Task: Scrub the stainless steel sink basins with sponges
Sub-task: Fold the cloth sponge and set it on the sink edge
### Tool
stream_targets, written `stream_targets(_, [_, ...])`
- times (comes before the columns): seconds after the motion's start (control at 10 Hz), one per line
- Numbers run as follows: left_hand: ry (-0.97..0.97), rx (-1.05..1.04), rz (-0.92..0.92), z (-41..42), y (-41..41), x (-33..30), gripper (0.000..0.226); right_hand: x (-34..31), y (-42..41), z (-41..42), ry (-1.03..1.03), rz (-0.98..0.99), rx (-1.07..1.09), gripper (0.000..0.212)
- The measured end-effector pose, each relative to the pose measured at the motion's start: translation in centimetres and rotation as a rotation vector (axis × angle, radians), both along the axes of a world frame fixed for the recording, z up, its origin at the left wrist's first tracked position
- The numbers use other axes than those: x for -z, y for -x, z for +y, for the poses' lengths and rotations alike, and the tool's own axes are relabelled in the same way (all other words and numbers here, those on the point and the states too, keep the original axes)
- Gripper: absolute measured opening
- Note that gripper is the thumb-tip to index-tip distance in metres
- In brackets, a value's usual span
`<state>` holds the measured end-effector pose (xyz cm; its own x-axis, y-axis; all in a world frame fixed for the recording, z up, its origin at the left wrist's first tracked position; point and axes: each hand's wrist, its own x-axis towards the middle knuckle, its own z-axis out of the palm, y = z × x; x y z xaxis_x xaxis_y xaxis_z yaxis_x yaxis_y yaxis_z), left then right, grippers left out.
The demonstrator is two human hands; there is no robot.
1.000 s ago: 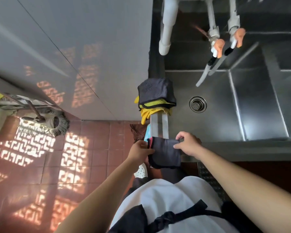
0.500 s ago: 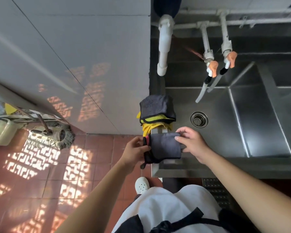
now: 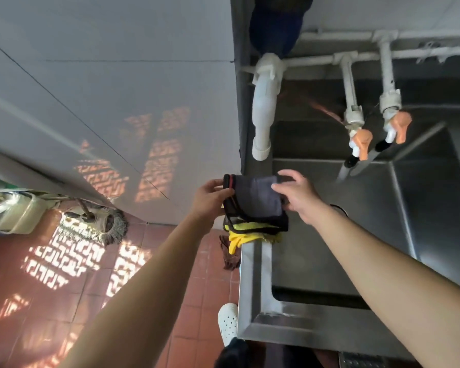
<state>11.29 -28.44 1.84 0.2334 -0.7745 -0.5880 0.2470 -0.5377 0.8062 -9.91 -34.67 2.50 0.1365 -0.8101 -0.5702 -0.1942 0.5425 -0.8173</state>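
I hold a folded dark grey cloth [image 3: 255, 199] with both hands above the left rim of the stainless steel sink [image 3: 252, 282]. My left hand [image 3: 210, 200] pinches its left edge and my right hand [image 3: 298, 195] grips its right edge. Directly under the cloth lies a pile of dark and yellow cloths [image 3: 250, 232] draped over the rim. The left basin [image 3: 329, 235] lies to the right of the pile, its drain mostly hidden behind my right wrist. No sponge is visible.
Two taps with orange handles [image 3: 380, 134] and a white pipe [image 3: 263, 110] hang over the back of the basin. A second basin [image 3: 441, 208] lies to the right. A mop [image 3: 96, 224] rests on the red tiled floor at left, by a grey wall.
Both hands have carried the dark cloth away from me along the rim, from the near corner to above the cloth pile. The camera has tilted forward.
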Motion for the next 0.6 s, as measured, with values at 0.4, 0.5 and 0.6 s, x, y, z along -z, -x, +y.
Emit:
stream_targets(0.4, [-0.017, 0.509, -0.659, 2.8, 0.6, 4.6, 0.053, 4.7, 0.6, 3.5, 0.245, 0.639, -0.547, 0.059])
stream_targets(0.5, [-0.033, 0.548, -0.658, 3.2, -0.6, 3.1, 0.057, 2.9, 0.8, 3.7, 0.245, 0.633, -0.519, 0.06])
stream_targets(0.6, [0.0, 0.56, -0.697, 3.9, -1.5, 1.7, 0.062, 1.3, 1.5, 4.8, 0.272, 0.625, -0.48, 0.061])
